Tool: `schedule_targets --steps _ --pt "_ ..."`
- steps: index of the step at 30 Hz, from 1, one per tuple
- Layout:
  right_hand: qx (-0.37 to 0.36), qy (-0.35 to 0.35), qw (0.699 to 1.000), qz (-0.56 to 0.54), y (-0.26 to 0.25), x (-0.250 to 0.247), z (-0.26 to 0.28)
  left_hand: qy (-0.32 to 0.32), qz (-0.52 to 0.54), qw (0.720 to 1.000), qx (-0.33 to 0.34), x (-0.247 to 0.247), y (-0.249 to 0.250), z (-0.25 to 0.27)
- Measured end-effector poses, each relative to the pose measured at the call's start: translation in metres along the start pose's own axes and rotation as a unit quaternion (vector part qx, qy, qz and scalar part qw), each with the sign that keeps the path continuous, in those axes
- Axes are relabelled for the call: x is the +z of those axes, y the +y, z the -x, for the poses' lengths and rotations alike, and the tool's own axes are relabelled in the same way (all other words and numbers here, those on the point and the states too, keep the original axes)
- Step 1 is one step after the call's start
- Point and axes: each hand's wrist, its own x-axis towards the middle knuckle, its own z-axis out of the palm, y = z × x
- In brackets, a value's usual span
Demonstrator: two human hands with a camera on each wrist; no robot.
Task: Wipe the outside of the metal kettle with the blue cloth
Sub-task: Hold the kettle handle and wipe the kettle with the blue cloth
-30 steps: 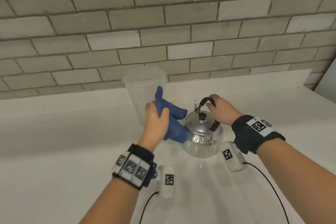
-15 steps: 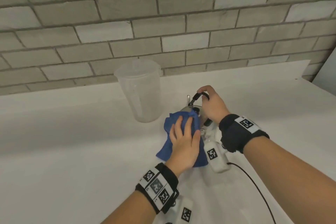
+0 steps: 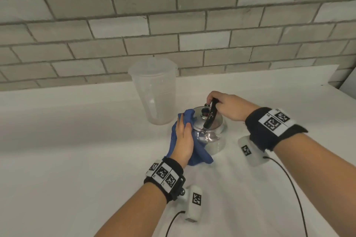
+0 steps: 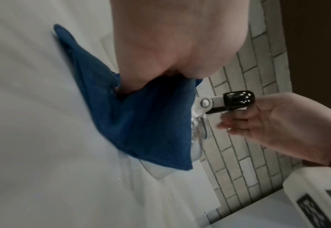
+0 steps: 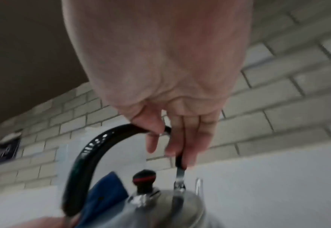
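Kettle (image 3: 209, 128) standing upright on the white counter (image 3: 77, 150), toward the counter's back edge and well in from its right edge, with a translucent jug (image 3: 154, 92) just behind it to the left, nearer the brick wall (image 3: 173, 15). The right hand (image 3: 227, 107) grips the far end of the kettle's black handle (image 3: 211, 115), its fingers (image 5: 182, 138) curled round the handle, which arches over the lid knob (image 5: 144, 179). The left hand (image 3: 183, 140) lies flat, fingers straight, pressing the cloth (image 3: 200, 155) against the kettle's left side; the left wrist view shows the cloth (image 4: 141, 123) covering that side from the handle pivot down to the counter, where its lower edge trails. A fold of the cloth rises above the fingertips beside the lid. Both wrists carry dark bands with printed square markers and white camera units, from which black cables run back along the counter toward its front edge.
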Motion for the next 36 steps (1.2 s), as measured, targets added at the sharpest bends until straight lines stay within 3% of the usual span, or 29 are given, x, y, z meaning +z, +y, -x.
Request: schedule_targets --steps 2,3,7,9,14,22,24,27,30,33,36 --pt "-0.041 0.031 0.979 0.199 -0.004 -0.012 -0.001 0.004 0.013 1.0 -0.021 -0.004 -0.006 0.001" --pt "-0.072 0.033 0.968 0.239 -0.007 -0.016 -0.002 0.006 0.014 0.999 -0.029 -0.005 -0.007 0.002" --pt "-0.169 -0.061 0.963 0.199 -0.006 -0.018 -0.009 0.015 0.045 0.997 -0.054 -0.009 0.002 0.005" --pt "-0.157 -0.078 0.968 0.178 -0.008 -0.015 -0.009 0.024 0.046 0.996 -0.069 -0.011 0.006 0.006" --pt "-0.096 -0.015 0.984 0.148 -0.033 0.011 -0.021 0.04 0.048 0.997 -0.053 -0.008 0.0 0.021" --pt "0.031 -0.007 0.982 0.187 -0.064 0.029 -0.037 0.134 0.003 0.991 -0.019 -0.03 0.004 0.054" --pt "0.028 -0.036 0.986 0.161 -0.063 0.023 -0.037 0.158 0.074 0.984 -0.019 -0.042 0.007 0.047" --pt "-0.018 -0.093 0.985 0.143 -0.059 0.008 -0.031 0.147 0.134 0.976 -0.091 -0.041 0.0 0.028" --pt "-0.048 -0.045 0.986 0.155 -0.05 0.009 -0.026 0.085 0.153 0.973 -0.151 -0.021 -0.016 0.018" --pt "-0.007 0.027 0.99 0.141 -0.036 0.024 -0.026 0.079 0.098 0.987 -0.099 -0.011 0.003 0.035" --pt "0.087 0.044 0.991 0.093 -0.024 0.032 -0.026 0.075 0.034 0.996 -0.035 -0.007 0.001 0.045"
